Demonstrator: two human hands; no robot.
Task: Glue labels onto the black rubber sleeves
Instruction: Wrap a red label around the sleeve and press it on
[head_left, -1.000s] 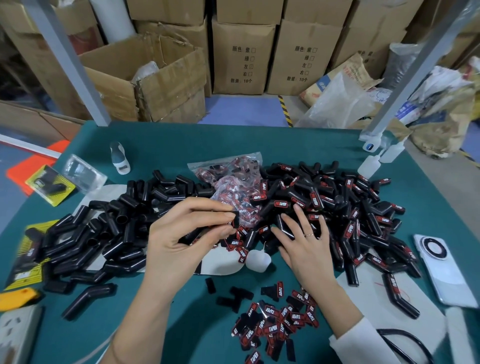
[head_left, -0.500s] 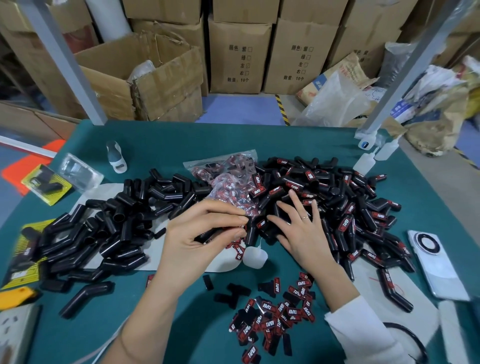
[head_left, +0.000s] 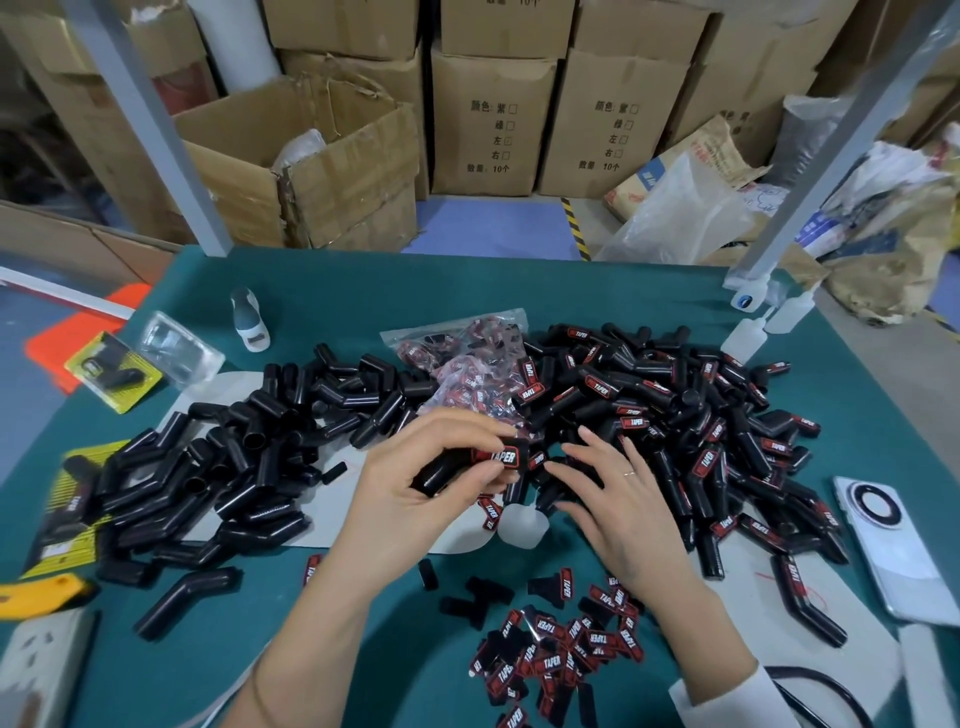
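Observation:
My left hand (head_left: 426, 488) grips a black rubber sleeve (head_left: 452, 467) whose end bears a red and black TAPER label (head_left: 506, 457). Just to its right, my right hand (head_left: 618, 499) hovers with fingers spread over the heap, holding nothing. A pile of plain black sleeves (head_left: 249, 457) lies to the left. Sleeves with labels on them (head_left: 701, 415) are heaped to the right. Loose labels (head_left: 561, 654) lie in a cluster near the table's front edge. A small white glue bottle (head_left: 519, 525) lies below my hands. A clear bag of labels (head_left: 467, 364) sits behind them.
The green table (head_left: 363, 301) also carries a white phone (head_left: 883, 540) at the right, two squeeze bottles (head_left: 748, 332) at the back right, a small grey and white bottle (head_left: 248, 322), packaged items (head_left: 111, 369), a yellow cutter (head_left: 41, 592) and a power strip (head_left: 41, 665). Cardboard boxes (head_left: 493, 119) stand behind.
My left hand has turned the sleeve so that its label faces up. My right hand has lifted off the labelled pile and drawn back towards the left hand, fingers spread.

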